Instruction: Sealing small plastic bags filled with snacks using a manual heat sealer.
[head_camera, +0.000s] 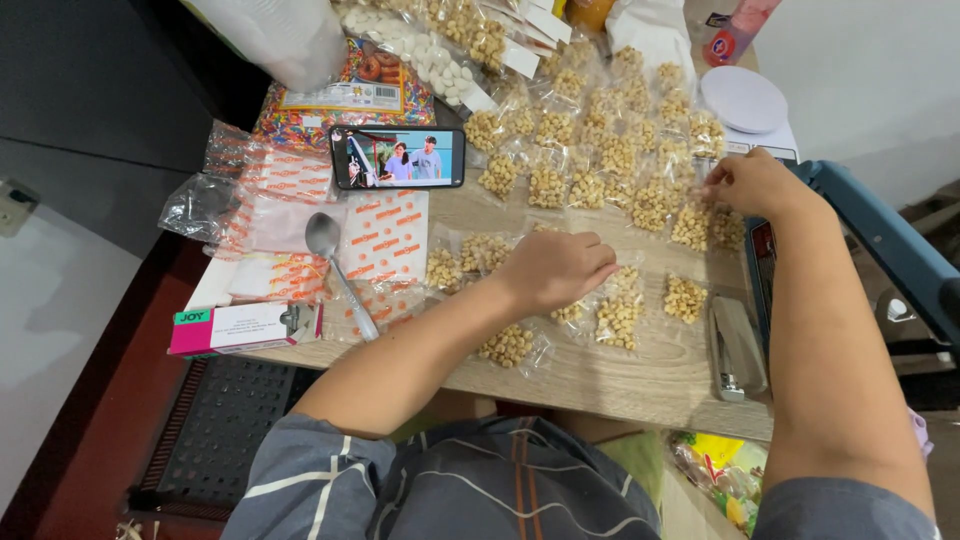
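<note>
At lower left of the frame a spoon lies on printed empty bags. At centre the left hand presses, fingers curled, on small clear snack packets on the worktop. At upper right the right hand pinches another packet — sorting filled packets, apparently; the next move needs a clean lift.

Pale matt wood-grain worktop, clear glossy plastic bags of dull tan puffed snacks, shiny smooth metal spoon, glossy glass phone screen, matt cardboard box, grey metal stapler, soft striped cloth sleeves
</note>
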